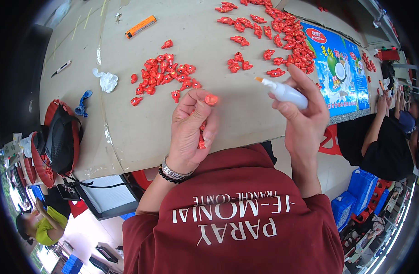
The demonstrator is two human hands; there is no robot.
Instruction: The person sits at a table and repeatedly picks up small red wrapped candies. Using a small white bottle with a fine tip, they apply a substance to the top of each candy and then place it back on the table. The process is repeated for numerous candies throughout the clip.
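My left hand (191,125) is closed, pinching a small red plastic part (211,99) whose hollow round end faces up. More red pieces (201,137) show between its lower fingers. In my right hand (307,107) is a white squeeze bottle (288,94), its orange-tipped nozzle pointing left, apart from the red part. Just beyond my left hand lies a loose pile of small red plastic parts (159,73). A larger spread of longer red figure-like pieces (291,36) covers the far right of the table.
On the table (122,137) are an orange box (141,27), a crumpled tissue (107,81), a cutter knife (61,68) and a blue strap-like item (84,102). A blue printed carton sheet (337,68) lies at right. A black-and-red bag (63,137) stands at the left edge. Other people sit nearby.
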